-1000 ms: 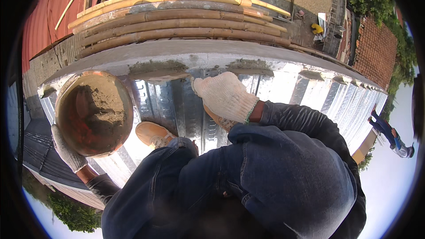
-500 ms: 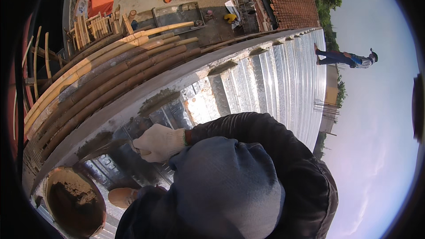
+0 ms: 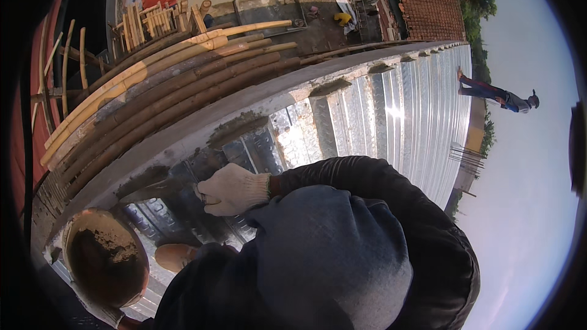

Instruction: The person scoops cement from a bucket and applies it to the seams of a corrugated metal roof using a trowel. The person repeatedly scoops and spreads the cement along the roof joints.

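My right hand (image 3: 235,189), in a white knit glove, is closed around the handle of a trowel. The trowel's blade (image 3: 147,197) lies low beside a mortar-filled gap along the concrete ledge (image 3: 177,140), over shiny ribbed metal decking (image 3: 354,116). At the lower left stands a round bucket (image 3: 137,287) with wet grey mortar (image 3: 113,244) inside. My gloved left hand (image 3: 105,313) grips the bucket's lower side, its fingers partly hidden. A brown shoe (image 3: 175,256) of mine rests on the decking next to the bucket.
Bamboo poles (image 3: 183,79) run along the ledge's outer side, beyond which the ground drops well below. Another person (image 3: 498,95) stands farther along the decking. Rebar ends (image 3: 468,157) stick out at the right. Blue cloth (image 3: 333,250) fills the foreground.
The view has shifted, so the scene sits farther right. My left hand has come into view at the bucket. The right hand stays beside the ledge with the trowel.
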A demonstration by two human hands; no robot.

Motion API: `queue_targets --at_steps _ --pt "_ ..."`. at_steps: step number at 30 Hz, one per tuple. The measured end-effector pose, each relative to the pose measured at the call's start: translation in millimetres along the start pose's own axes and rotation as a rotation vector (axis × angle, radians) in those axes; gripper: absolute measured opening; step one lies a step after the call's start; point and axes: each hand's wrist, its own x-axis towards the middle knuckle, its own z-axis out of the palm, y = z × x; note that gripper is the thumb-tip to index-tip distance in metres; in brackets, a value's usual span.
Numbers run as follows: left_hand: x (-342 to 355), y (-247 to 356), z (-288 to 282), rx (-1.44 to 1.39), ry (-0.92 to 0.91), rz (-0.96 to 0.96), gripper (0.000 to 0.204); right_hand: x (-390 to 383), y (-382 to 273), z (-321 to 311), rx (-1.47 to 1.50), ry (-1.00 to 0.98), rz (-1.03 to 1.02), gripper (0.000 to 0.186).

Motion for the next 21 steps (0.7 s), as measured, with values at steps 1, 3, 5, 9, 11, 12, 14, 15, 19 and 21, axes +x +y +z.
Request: queue_targets --at_steps 1,3,5,9,11,12,14,15,19,21 --pt "-4 20 -18 -0.012 0.017 -0.012 0.056 2 0 -2 0.041 -0.044 -0.002 0.035" --pt "18 9 -41 -0.079 -0.022 0.094 0.049 5 -5 2 0.073 -0.022 0.015 0.033" --pt "54 -32 -61 -0.201 -0.123 0.169 0.047 7 -6 3 0.077 -0.067 0.073 0.037" --pt "21 -21 -24 -0.298 -0.04 0.102 0.034 16 -13 -7 0.025 0.026 0.172 0.045" --pt "17 -26 -41 -0.184 -0.009 0.176 0.033 33 -13 -17 -0.056 0.043 0.106 0.044" --pt "14 -27 -43 -0.21 0.004 0.146 0.033 41 -12 -24 -0.103 0.057 0.084 0.043" --pt "11 -27 -43 -0.235 0.014 0.117 0.033 54 -9 -36 -0.187 0.059 -0.006 0.04" --pt "8 -27 -42 -0.232 0.014 0.116 0.032 57 -9 -40 -0.229 0.061 -0.049 0.039" --pt "6 -24 -37 -0.331 0.058 0.031 0.034 61 -11 -44 -0.303 0.066 -0.069 0.032" --pt "7 -24 -39 -0.345 0.066 0.009 0.036 58 -4 -39 -0.309 0.051 -0.099 0.03"
